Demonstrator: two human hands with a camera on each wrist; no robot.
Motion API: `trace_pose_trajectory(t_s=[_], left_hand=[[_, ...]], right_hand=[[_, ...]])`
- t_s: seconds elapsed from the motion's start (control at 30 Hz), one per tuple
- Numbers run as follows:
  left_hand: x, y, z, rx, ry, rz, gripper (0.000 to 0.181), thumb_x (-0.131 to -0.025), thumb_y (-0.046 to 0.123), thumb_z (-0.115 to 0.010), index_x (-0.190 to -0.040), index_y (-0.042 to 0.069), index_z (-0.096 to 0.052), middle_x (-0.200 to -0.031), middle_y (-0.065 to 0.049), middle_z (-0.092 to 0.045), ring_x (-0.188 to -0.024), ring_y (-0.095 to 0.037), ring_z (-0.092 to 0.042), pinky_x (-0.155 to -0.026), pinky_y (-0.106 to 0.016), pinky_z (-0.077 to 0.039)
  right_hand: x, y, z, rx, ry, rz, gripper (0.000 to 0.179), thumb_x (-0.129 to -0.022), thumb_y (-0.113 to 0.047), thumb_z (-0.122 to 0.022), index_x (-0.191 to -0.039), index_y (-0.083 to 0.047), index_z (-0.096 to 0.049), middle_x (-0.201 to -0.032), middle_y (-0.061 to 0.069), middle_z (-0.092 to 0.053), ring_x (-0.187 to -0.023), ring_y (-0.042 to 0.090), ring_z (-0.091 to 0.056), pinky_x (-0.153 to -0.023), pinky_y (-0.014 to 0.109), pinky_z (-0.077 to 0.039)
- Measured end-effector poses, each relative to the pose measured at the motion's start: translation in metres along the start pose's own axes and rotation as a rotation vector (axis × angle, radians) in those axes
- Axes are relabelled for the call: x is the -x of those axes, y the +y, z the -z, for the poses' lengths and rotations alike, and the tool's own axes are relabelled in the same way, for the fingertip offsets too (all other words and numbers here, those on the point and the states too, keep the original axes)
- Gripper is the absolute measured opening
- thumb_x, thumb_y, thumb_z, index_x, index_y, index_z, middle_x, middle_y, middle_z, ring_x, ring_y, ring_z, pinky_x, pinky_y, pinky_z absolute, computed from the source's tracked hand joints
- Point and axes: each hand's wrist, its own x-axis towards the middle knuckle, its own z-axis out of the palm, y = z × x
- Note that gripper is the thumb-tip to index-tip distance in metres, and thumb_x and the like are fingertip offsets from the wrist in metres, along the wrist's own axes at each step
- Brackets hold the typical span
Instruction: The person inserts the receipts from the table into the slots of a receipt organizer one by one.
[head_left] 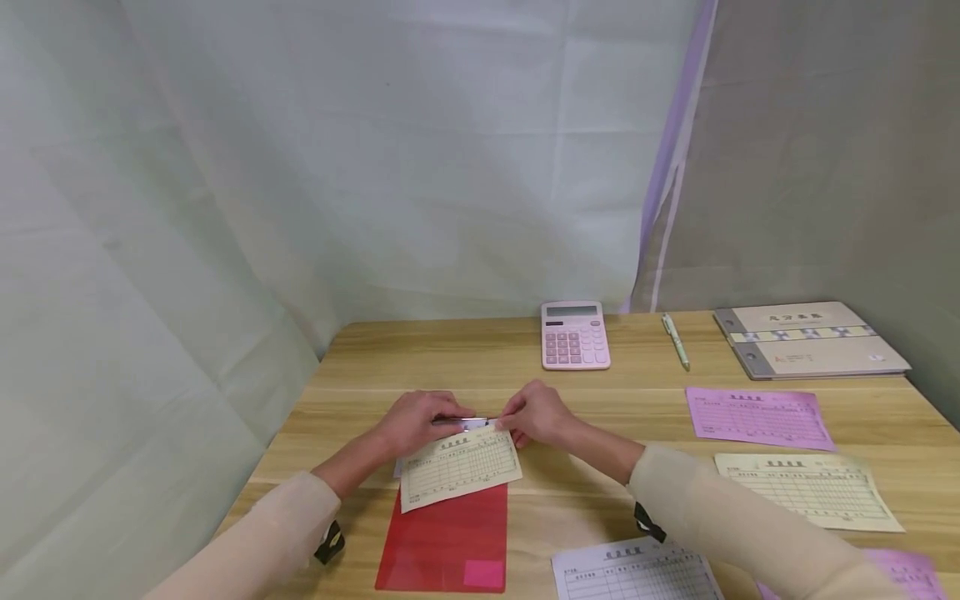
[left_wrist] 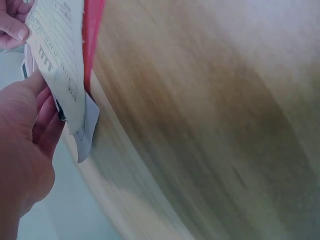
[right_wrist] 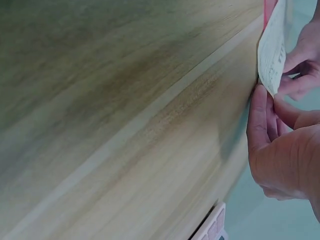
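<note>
A red clipboard (head_left: 450, 542) lies on the table, with a silver clip (head_left: 474, 423) at its far end and a pink label at its near end. My left hand (head_left: 423, 421) grips the clipboard at the clip, thumb above and fingers curled at its edge. A cream printed form (head_left: 461, 468) lies slantwise over the upper board. My right hand (head_left: 538, 414) pinches the form's far right corner between thumb and fingers. In the left wrist view, a white sheet (left_wrist: 89, 127) sticks out beneath the cream form. Whether the clip bites on the papers is hidden.
A pink calculator (head_left: 575, 336), a pen (head_left: 676, 342) and a bound ledger (head_left: 813, 339) lie along the table's back. On the right are a purple form (head_left: 757, 417), another cream form (head_left: 810, 490) and a white form (head_left: 637, 575), partly under my right sleeve.
</note>
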Motion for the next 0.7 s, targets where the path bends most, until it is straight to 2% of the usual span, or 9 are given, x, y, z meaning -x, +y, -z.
trace_pose_trajectory(t_s=[0.17,0.33,0.53,0.7], left_hand=[[-0.0004,0.0037,0.0018,-0.142,-0.029,-0.071,0.031,-0.1,0.024,-0.077,-0.13,0.017,-0.079,-0.101,0.008,-0.068,-0.078,-0.004,-0.055,-0.073,-0.025,-0.05],[-0.0028,0.0077,0.0021,-0.217,-0.061,-0.112,0.033,-0.101,0.022,-0.076,-0.133,0.016,-0.077,-0.101,0.007,-0.064,-0.079,-0.005,-0.055,-0.075,-0.022,-0.051],[-0.0041,0.0097,0.0026,-0.259,-0.075,-0.125,0.032,-0.103,0.019,-0.073,-0.135,0.015,-0.076,-0.102,0.006,-0.063,-0.08,-0.006,-0.057,-0.074,-0.019,-0.051],[-0.0047,0.0093,0.0054,-0.234,-0.073,-0.134,0.029,-0.103,0.014,-0.071,-0.132,0.015,-0.078,-0.096,0.007,-0.061,-0.078,-0.005,-0.054,-0.071,-0.019,-0.05]], right_hand=[[-0.004,0.0008,-0.0016,0.019,-0.011,-0.004,0.007,-0.091,0.001,-0.082,-0.086,0.006,-0.079,-0.07,0.013,-0.074,-0.057,0.024,-0.072,-0.055,0.032,-0.06],[-0.0052,0.001,-0.0028,0.052,-0.013,0.008,0.008,-0.092,0.001,-0.081,-0.085,0.005,-0.079,-0.068,0.011,-0.073,-0.055,0.022,-0.07,-0.054,0.032,-0.059],[-0.0046,-0.0004,-0.0047,0.079,-0.014,0.02,0.009,-0.092,0.001,-0.08,-0.085,0.005,-0.078,-0.067,0.011,-0.072,-0.054,0.021,-0.07,-0.053,0.031,-0.058],[-0.0039,-0.0011,-0.0063,0.084,-0.006,0.025,0.011,-0.093,0.0,-0.08,-0.083,0.004,-0.077,-0.065,0.011,-0.071,-0.052,0.02,-0.069,-0.053,0.03,-0.058]])
